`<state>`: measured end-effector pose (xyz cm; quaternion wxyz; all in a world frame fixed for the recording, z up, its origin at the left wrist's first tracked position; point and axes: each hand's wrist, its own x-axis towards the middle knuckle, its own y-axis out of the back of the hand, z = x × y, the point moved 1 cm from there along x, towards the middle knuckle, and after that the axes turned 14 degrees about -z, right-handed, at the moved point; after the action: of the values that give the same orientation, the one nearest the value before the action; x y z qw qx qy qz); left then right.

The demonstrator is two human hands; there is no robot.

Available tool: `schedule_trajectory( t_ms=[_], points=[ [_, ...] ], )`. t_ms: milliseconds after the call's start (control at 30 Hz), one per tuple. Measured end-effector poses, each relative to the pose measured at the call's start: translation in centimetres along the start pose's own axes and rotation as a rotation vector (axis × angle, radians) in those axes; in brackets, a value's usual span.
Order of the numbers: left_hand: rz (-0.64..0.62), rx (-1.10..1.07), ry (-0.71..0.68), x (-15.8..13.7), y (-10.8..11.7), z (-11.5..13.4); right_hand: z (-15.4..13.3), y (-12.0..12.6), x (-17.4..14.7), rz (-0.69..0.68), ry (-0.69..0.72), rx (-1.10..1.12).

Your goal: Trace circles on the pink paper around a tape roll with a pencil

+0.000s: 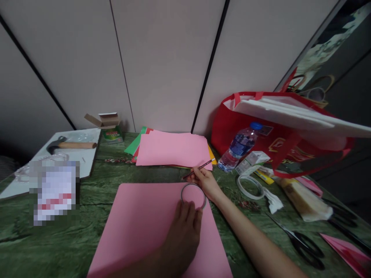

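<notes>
A large pink paper sheet (139, 216) lies flat on the green table in front of me. On its upper right part rests a thin grey ring (182, 192), with pink paper visible through its middle. The fingers of my left hand (185, 227) are bent together over the ring's near edge, holding it against the sheet; part of the rim is hidden under them. Just past the sheet's far right corner, my right hand (204, 180) pinches a dark pencil (206, 163), which slants up to the right.
Beyond the sheet sits a stack of coloured paper (174, 148). At right are a water bottle (239, 148), a red bag (232, 127), a white tape roll (242, 189) and scissors (301, 241). A hammer (75, 145) on a white board (89, 162) and an opened small box (112, 131) stand left.
</notes>
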<state>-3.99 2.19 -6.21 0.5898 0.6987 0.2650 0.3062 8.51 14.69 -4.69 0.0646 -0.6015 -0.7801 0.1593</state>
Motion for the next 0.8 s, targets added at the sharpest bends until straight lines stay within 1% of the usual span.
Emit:
schedule_trajectory(
  t_ms=[233,367,600,800],
  points=[
    [0.007,-0.018,0.008,-0.1,-0.1,0.0,-0.8,1.0,0.0,-0.017,0.034,-0.028],
    [-0.014,0.006,-0.002,-0.2,-0.4,0.1,-1.3,1.5,0.0,-0.008,0.079,-0.098],
    [-0.041,0.036,0.016,-0.2,-0.3,0.0,-1.5,1.4,-0.1,-0.09,0.12,-0.236],
    [0.023,0.061,0.011,-0.1,0.0,0.0,-0.7,0.9,-0.1,-0.111,0.164,-0.278]
  ],
)
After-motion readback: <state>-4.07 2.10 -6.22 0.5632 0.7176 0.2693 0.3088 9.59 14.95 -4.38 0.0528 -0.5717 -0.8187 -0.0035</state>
